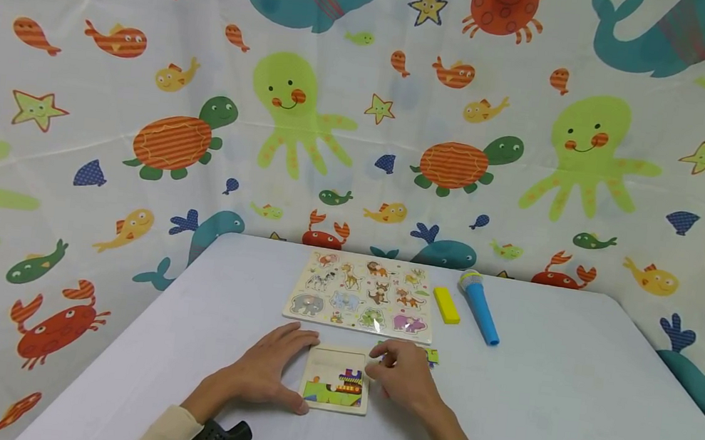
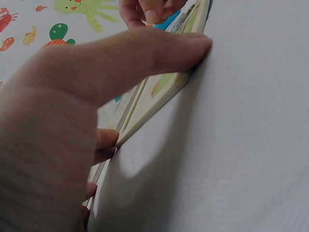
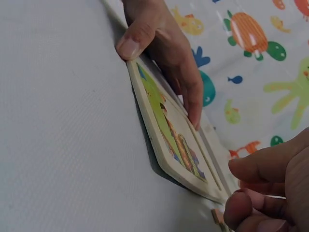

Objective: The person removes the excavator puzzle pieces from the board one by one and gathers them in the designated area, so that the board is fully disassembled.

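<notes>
A small wooden puzzle tray (image 1: 333, 410) lies on the table with joined green, orange and purple pieces (image 1: 334, 393) across its lower part. The left hand (image 1: 266, 369) grips its left side, the thumb on the lower corner and fingers at the upper one, as the right wrist view also shows on the tray (image 3: 159, 150). Beside the tray's right edge hovers the right hand (image 1: 406, 380), its fingers bent; in the right wrist view thumb and forefinger of this hand (image 3: 275, 183) stand apart, no piece visible between them. Loose pieces (image 1: 432, 357) lie partly hidden behind it.
Behind the tray lies a larger animal puzzle board (image 1: 360, 292). To its right are a yellow block (image 1: 447, 306) and a blue toy microphone (image 1: 482, 312). A cloth (image 1: 355, 199) printed with sea animals hangs behind the white table (image 1: 567, 386).
</notes>
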Motion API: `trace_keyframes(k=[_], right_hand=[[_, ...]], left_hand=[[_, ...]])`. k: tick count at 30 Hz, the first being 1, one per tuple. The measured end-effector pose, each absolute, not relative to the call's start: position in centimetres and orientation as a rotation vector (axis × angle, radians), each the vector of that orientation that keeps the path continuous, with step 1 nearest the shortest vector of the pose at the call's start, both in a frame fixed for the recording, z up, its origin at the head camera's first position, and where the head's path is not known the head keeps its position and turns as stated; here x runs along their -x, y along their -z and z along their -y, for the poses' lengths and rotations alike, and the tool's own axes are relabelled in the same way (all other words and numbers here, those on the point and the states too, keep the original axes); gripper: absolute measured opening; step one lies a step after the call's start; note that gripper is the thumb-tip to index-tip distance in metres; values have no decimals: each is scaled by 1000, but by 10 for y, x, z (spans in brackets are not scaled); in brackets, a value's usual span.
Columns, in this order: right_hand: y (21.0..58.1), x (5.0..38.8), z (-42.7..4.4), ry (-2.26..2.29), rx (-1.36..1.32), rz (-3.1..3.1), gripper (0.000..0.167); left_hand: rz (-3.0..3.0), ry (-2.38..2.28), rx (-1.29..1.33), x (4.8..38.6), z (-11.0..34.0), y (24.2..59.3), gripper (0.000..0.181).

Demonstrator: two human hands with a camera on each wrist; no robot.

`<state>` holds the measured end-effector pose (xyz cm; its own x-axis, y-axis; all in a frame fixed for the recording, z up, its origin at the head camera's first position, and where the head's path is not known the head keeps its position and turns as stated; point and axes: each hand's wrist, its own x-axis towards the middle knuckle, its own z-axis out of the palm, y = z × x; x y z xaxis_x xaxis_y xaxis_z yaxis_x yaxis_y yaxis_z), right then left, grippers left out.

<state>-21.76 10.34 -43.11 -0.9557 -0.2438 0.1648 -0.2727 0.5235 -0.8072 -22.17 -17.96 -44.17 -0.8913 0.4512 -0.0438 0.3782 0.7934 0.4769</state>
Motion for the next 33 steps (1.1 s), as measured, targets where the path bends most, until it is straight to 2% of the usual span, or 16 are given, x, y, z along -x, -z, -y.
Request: trace_keyframes(k=[8, 17, 33], right_hand=[[431, 216, -91, -1445, -544, 2763, 25], [428, 214, -87, -1223, -596, 2929, 36], [426, 213, -80, -1109, -643, 3018, 28]], left_hand=[[-2827, -691, -647, 222, 180, 443, 104], [-2824, -705, -658, 220, 179, 441, 104], [-2830, -691, -656, 222, 180, 443, 105]])
